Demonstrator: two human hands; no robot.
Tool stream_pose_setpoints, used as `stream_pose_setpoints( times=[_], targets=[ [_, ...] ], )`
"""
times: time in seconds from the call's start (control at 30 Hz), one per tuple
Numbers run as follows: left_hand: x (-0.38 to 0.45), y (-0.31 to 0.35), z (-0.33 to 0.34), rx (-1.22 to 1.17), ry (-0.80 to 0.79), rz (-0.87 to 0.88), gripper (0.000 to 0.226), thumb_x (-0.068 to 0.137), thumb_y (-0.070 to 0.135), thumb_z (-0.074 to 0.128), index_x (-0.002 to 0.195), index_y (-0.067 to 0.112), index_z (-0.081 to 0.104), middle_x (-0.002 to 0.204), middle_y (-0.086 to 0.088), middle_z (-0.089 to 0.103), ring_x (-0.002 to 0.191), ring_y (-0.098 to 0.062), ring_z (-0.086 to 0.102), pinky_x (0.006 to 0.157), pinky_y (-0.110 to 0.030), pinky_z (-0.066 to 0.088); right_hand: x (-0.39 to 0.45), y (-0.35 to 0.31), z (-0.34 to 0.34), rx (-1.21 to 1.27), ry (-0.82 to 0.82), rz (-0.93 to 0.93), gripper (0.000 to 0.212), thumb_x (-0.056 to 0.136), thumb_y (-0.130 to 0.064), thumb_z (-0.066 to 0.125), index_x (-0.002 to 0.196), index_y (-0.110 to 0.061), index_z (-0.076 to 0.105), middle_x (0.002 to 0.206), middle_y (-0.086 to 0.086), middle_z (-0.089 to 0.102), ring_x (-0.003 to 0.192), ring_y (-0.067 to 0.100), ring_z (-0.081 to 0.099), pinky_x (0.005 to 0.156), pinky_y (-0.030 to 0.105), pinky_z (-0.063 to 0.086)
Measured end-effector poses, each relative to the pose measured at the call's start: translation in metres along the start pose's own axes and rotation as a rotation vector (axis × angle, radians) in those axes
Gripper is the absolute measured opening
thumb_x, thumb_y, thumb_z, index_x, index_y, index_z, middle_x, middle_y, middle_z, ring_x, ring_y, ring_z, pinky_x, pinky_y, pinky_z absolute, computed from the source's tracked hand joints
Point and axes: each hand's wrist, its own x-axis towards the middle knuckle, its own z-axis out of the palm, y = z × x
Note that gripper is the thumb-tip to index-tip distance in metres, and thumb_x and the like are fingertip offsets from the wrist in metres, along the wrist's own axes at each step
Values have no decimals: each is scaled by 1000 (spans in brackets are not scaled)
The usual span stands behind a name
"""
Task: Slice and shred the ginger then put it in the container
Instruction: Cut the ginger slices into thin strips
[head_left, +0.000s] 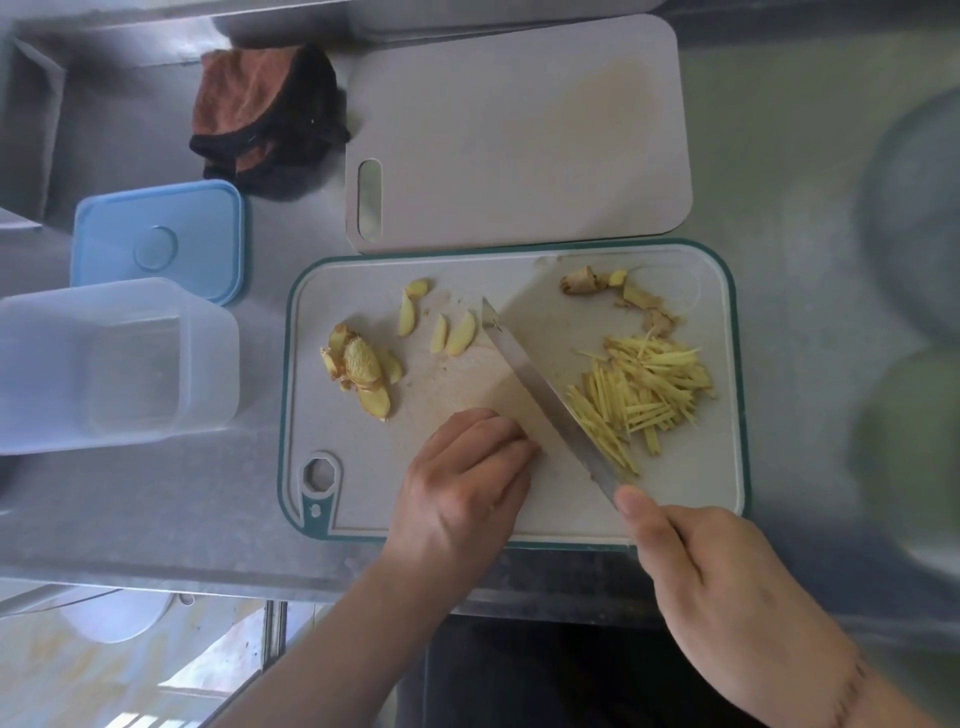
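ginger shreds (644, 387): pale yellow sticks, board's right edge | right hand (727, 597) grips knife (545, 395) | left hand (467, 478) curled, contents hidden

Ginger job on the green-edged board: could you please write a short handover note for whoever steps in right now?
Right hand grips the knife, blade laid across the cutting board.
Left hand has its fingers curled down on the board beside the blade; I cannot tell if a slice is under them.
Done: a pile of ginger shreds right of the blade.
Left: ginger slices and a stack of slices to shred; trimmings at the far edge.
The clear container stands open and empty left of the board, blue lid behind it. Nothing moved over yet.
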Motion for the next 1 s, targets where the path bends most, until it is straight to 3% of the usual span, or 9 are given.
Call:
stream_pose_setpoints(
  times=[0.17,0.3,0.43,0.7,0.8,0.9,1.0],
  targets=[
    [-3,-1,-5,-18,8,-1,7,83,-7,75,89,-4,78,93,-13,72,92,-25,67,85,-30,56,-11,0,-1,-13,-20,-10,72,77,-80,13,59,-16,40,45,0,43,45,11,43,49,23,32],
    [-6,0,-4,-7,-3,6,6,85,-6,73,90,-4,77,95,-14,73,94,-26,67,85,-32,56,-14,-7,-1,-3,-29,-11,54,79,-69,19,58,-26,44,45,-4,44,50,9,45,55,20,36],
    [-5,1,-2,0,-2,23,18,97,4,62,92,-4,77,97,-14,73,96,-27,68,88,-35,57,-15,-7,2,-8,-20,-23,60,79,-76,12,58,-32,46,47,-8,47,51,7,46,56,18,36],
    [-4,0,-1,13,5,28,14,94,1,64,91,-5,77,96,-15,73,95,-28,68,87,-36,57,-16,-9,0,23,-20,-23,56,81,-74,13,61,-37,50,50,-11,52,58,5,52,57,19,38],
    [-3,0,-1,2,0,33,14,94,0,64,91,-5,77,96,-15,73,94,-29,69,86,-36,57,-16,-7,2,3,-14,-29,59,70,-81,8,63,-39,50,52,-12,53,59,5,53,59,17,40],
    [-3,-3,0,-2,-3,42,14,94,-1,64,90,-5,77,96,-15,73,93,-31,70,85,-39,57,-15,-8,1,25,-25,-5,63,77,-79,10,60,-32,49,51,-10,52,57,6,52,59,18,39],
    [-2,-4,1,-9,-7,43,10,91,-4,67,89,-5,77,96,-15,73,94,-31,70,83,-40,57,-13,-9,0,7,-60,29,66,76,-71,17,51,-13,39,49,-9,51,56,6,51,58,19,38]
  ],
)
